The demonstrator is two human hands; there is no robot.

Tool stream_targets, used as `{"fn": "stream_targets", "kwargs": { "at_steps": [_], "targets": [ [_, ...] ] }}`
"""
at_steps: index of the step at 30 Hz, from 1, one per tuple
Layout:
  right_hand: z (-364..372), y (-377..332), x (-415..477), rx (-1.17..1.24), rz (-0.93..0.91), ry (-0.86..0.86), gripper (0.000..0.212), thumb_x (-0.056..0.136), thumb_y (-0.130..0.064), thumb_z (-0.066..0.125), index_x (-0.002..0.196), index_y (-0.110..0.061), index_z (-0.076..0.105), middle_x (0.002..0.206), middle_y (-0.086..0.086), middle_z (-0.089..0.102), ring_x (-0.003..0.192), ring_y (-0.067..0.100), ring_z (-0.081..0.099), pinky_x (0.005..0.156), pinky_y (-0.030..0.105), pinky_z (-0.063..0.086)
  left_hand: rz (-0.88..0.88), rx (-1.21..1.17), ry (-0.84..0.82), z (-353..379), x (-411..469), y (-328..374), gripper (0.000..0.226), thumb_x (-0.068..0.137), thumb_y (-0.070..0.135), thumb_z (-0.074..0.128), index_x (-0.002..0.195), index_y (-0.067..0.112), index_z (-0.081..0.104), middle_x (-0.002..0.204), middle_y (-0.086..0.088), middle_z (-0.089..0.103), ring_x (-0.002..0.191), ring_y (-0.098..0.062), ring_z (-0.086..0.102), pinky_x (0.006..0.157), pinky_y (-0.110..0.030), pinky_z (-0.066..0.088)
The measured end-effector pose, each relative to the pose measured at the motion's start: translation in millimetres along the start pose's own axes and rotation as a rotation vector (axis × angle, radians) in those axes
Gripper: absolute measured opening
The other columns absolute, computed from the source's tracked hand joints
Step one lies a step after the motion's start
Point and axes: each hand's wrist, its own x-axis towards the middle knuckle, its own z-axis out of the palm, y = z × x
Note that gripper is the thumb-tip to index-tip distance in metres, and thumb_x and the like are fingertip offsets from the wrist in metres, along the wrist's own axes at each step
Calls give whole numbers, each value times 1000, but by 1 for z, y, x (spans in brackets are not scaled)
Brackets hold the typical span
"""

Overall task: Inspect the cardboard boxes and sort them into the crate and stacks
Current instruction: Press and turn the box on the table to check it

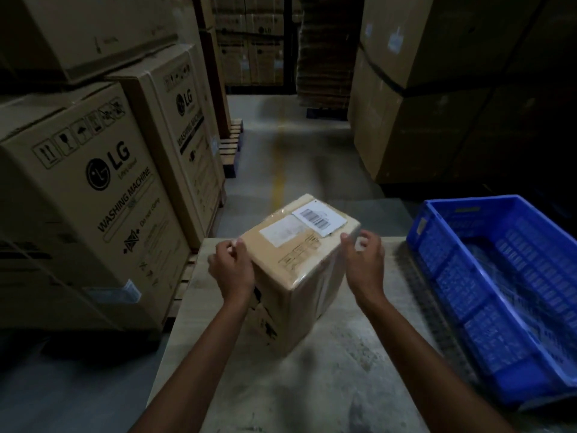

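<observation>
Dim warehouse aisle. Two bare forearms reach in from the near edge over a dusty pale worktop (327, 370).

Left grip (231, 267): fingers curled onto the top left edge of a cardboard box (296, 260), thumb at the rim. Right grip (363, 264): thumb on the top right edge, fingers curled round the upper right side, slightly blurred. Both have hold of the box.

The box stands on the worktop near the middle, one corner turned toward the camera. Its top is taped, with a barcode label (318, 218) and a paler label beside it.

A blue plastic crate (499, 292) sits on the worktop to the right, apart from the box.

Left, beside the worktop: LG washing machine cartons (103, 198), stacked, on a wooden pallet (231, 145).

Farther off: concrete floor with a yellow line (278, 170), plain brown cartons (421, 120) stacked at right, more stacks behind in shadow.
</observation>
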Motion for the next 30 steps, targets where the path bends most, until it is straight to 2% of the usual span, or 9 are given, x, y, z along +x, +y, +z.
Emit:
{"fn": "stream_targets", "kwargs": {
  "at_steps": [2,4,8,11,16,19,24,28,30],
  "targets": [
    [-5,-7,19,-44,-33,69,65,96,-47,62,150,-20,38,151,11,40,131,27,47,101,44,47,-54,-5,41,-3,-5,-6,47,90,57,50,120,22,50,127,-12,48,115,-30,52,92,-54,52],
    [-7,-10,39,-102,-7,0,70,95,-45,65,153,-19,35,155,12,40,137,31,45,107,48,44,-64,-122,42,-8,-10,-7,55,86,61,53,126,24,45,128,-9,50,110,-27,57,91,-54,54],
    [-5,-10,45,180,297,-265,44,96,-30,66,135,-13,55,129,5,59,100,14,56,83,35,43,33,-382,-233,-13,-35,-11,74,82,62,58,145,30,38,139,-2,56,123,-19,59,101,-52,50],
    [-5,-4,38,294,374,-242,34,94,-24,66,125,-12,61,116,3,63,94,12,53,79,36,40,106,-381,-409,-8,-57,-14,95,82,62,60,157,43,6,158,5,36,139,-13,45,114,-50,38],
    [-27,-12,42,364,299,-112,27,97,-23,63,123,-16,65,114,-2,63,96,8,54,89,36,48,70,-411,-449,16,-41,30,102,80,60,62,159,36,2,161,4,31,143,-14,38,120,-47,29],
    [-56,-29,52,424,191,-82,22,100,-25,58,122,-22,62,105,-9,63,97,7,57,73,29,45,119,-456,-501,37,-33,74,87,94,40,60,159,34,4,160,3,32,142,-17,39,119,-44,30],
    [-120,-62,83,514,91,45,31,96,-27,62,126,-21,66,111,0,71,97,14,67,68,28,52,199,-554,-652,80,-33,149,85,88,32,57,159,34,10,151,-3,47,129,-17,54,114,-47,39],
    [-178,-86,111,616,26,127,29,97,-16,60,126,-16,65,98,-3,71,69,-1,69,50,15,49,201,-651,-813,121,-42,210,89,85,27,58,159,36,10,149,-7,49,127,-23,57,112,-49,42],
    [-205,-94,123,614,-11,173,34,96,-17,62,130,-16,63,100,-4,72,69,-3,69,49,15,49,227,-698,-878,143,-54,238,86,87,21,54,159,34,9,148,-11,50,126,-25,59,110,-50,44]
  ]
}}
